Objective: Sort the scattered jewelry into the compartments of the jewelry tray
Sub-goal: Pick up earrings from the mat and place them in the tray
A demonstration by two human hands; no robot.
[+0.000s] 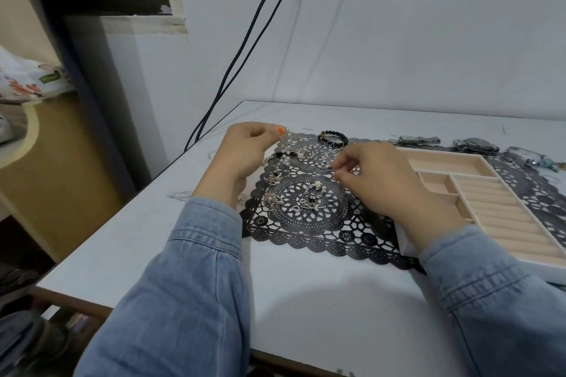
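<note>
My left hand point(243, 151) pinches a pearl strand point(287, 147) at the far left of the black lace mat point(309, 232), the pearls hanging from its fingertips. Over the middle of the mat, my right hand point(379, 180) pinches a thin silver chain point(329, 159). Several small rings and earrings point(301, 199) lie scattered on the mat between my hands. A dark beaded bracelet point(333, 138) lies at the mat's far edge. The beige jewelry tray point(477, 174), with open compartments and ring rolls, stands to the right, close beside my right hand.
Two watches point(418, 140) point(474, 144) and more trinkets point(539, 159) lie beyond the tray along the far right. One ring point(242, 197) sits off the mat by my left wrist. Black cables point(245, 49) run down the wall to the table's back-left corner.
</note>
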